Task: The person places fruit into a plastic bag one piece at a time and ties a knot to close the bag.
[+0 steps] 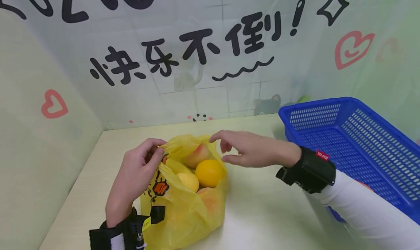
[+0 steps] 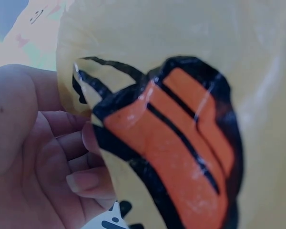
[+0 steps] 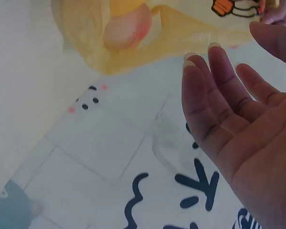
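A yellow plastic bag (image 1: 183, 221) with an orange-and-black print stands on the table, its mouth spread. Inside lie an orange (image 1: 210, 173), a peach (image 1: 198, 156) at the back, a second peach (image 1: 210, 199) at the front, a yellow round fruit (image 1: 188, 182) and a longer yellow fruit (image 1: 177, 168), partly covered. My left hand (image 1: 139, 170) pinches the bag's rim on the left between thumb and fingers. At the right of the mouth my right hand (image 1: 244, 148) hovers with fingers loosely bent and nothing in them; its palm (image 3: 257, 129) shows bare in the right wrist view.
A blue perforated basket (image 1: 315, 133) stands at the right, with my right forearm (image 1: 367, 206) across its near side. Something orange-red peeks out beside the sleeve. Behind the pale table (image 1: 259, 213) rises a printed wall sheet (image 1: 197, 104) with black lettering.
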Tool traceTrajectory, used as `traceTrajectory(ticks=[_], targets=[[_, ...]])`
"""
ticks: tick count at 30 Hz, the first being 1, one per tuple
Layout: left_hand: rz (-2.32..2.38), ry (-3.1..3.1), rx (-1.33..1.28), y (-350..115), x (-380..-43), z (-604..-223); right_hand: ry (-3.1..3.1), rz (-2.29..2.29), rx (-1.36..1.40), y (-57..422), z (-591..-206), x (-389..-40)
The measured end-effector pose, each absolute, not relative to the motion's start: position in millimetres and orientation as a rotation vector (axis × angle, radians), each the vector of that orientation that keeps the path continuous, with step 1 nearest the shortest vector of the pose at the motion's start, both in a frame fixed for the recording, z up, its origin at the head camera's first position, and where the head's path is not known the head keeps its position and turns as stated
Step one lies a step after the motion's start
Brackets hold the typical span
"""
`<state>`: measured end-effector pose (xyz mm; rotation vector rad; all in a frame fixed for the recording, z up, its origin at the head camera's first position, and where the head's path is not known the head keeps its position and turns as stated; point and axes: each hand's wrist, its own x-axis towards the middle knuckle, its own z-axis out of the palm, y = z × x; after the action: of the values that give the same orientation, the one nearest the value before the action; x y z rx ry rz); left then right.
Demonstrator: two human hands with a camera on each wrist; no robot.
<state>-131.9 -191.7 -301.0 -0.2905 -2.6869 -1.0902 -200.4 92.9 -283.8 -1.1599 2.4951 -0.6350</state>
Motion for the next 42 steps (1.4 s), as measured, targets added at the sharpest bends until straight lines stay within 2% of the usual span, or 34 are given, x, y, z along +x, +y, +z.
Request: traceTrajectory(ticks=[12,23,30,42], targets=[[-1.070,-2.684,-0.300,-191.7,-131.8,-301.3,2.709,-0.572,-0.745,191.6,-253.6,-207.9],[-1.088,-2.682,-0.308,-190.8,-133.2,-301.8,2.757,-0.313,-0.617,276.7,-269.1,-207.4],[-1.097,-2.687,-0.295,-191.5,-131.7,-301.7,2.564,-0.258,-0.620,300.3,-289.2,-199.4],[-1.092,-2.672,-0.308,-191.5,-132.1,-301.0,2.286,-0.347,-0.453,309.2,-314.8,-185.6]])
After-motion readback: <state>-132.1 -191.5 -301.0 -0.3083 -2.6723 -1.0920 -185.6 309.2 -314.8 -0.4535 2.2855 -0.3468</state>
